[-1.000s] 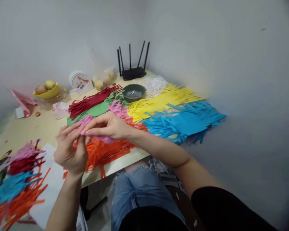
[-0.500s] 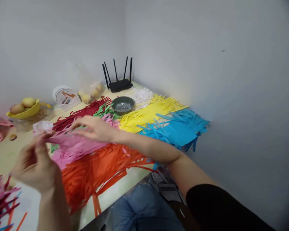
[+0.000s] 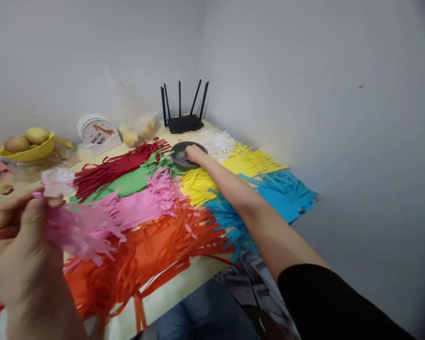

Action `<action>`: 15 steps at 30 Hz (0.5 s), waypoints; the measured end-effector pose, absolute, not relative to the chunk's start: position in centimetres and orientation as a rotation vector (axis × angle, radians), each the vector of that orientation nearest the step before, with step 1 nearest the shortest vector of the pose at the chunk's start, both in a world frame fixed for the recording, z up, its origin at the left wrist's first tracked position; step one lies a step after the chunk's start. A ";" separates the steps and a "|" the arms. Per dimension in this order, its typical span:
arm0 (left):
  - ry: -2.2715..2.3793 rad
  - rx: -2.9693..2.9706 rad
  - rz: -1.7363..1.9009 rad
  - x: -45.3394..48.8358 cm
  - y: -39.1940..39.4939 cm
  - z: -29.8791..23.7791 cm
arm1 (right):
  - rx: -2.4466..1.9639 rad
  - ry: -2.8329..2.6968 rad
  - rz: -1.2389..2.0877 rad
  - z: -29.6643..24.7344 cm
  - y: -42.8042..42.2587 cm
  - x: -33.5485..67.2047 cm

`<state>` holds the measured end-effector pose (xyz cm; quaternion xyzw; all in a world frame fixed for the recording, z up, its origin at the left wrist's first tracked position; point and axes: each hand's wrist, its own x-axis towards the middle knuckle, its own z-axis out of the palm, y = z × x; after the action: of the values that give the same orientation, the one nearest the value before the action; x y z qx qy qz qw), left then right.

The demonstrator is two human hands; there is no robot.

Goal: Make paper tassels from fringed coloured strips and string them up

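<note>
Between thumb and fingers, my left hand (image 3: 24,231) pinches a pink fringed paper strip (image 3: 74,226), whose cut ends hang down and blur a little. My right hand (image 3: 195,154) reaches into the dark round bowl (image 3: 184,166) at the back; its fingers are curled down inside, and whatever they touch is hidden. Flat fringed papers lie across the table: dark red (image 3: 118,166), green (image 3: 129,183), pink (image 3: 138,208), orange (image 3: 152,252), yellow (image 3: 241,163) and blue (image 3: 279,193). White shredded strips (image 3: 217,141) lie beside the bowl.
A black router (image 3: 185,123) with several antennas stands in the corner. Along the wall are a yellow bowl (image 3: 38,152) of fruit, a white giraffe-print holder (image 3: 99,134) and a clear bag (image 3: 138,130) of yellow fruit. The right wall (image 3: 322,118) borders the table.
My right hand has moved from the pink paper to the bowl at the back. My left hand has shifted left and holds the pink strip alone. The view has turned slightly.
</note>
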<state>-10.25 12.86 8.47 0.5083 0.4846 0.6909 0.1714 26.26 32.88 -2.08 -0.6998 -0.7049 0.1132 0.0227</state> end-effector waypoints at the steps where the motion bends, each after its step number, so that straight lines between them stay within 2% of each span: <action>1: 1.378 1.358 2.025 -9.4 12.7 8.5 | -2.177 -2.185 0.351 -2.3 33.0 26.2; 5: 1.371 1.265 1.934 -7.6 12.0 8.9 | -2.162 -2.169 0.376 -2.1 32.9 26.4; 10: 1.304 1.395 1.826 -7.8 11.8 8.4 | -1.965 -2.105 0.381 0.5 31.2 25.8; 13: 1.307 1.557 1.741 -7.5 11.7 7.6 | -1.662 -2.109 0.450 2.7 27.9 22.9; 15: 1.301 1.675 1.696 -6.9 11.5 7.2 | -1.257 -2.056 0.647 4.0 24.5 20.1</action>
<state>-6.88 11.49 7.19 0.6028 0.4682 0.6105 0.2115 20.05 24.54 4.04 -0.4777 -0.7813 0.2459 0.3175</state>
